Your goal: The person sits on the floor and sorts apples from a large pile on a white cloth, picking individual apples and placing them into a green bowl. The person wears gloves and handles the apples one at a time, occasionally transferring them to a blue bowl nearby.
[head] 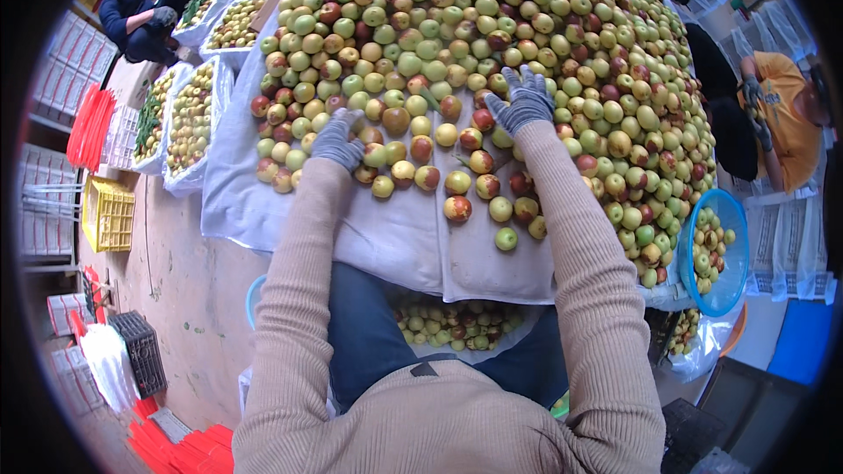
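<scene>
A large heap of green and red-brown jujubes [448, 26] covers a table draped in pale cloth [388, 237]. My left hand [338, 139], in a grey knitted glove and slightly blurred, rests among the fruits at the heap's near left side. Its thumb is apart from the fingers, and no fruit shows in its grasp. At the near edge of the heap, my gloved right hand [522, 102] lies palm down with fingers spread, touching jujubes. Between both hands, loose jujubes [421, 148] are scattered over the cloth. A green leaf [430, 99] lies among them.
Lined crates of jujubes [191, 122] stand at left, near a crouching person [141, 13]. A blue plastic basket [691, 263] with fruit sits at the table's right corner. Another person in orange [784, 118] is at right. More jujubes [454, 326] lie below the front edge.
</scene>
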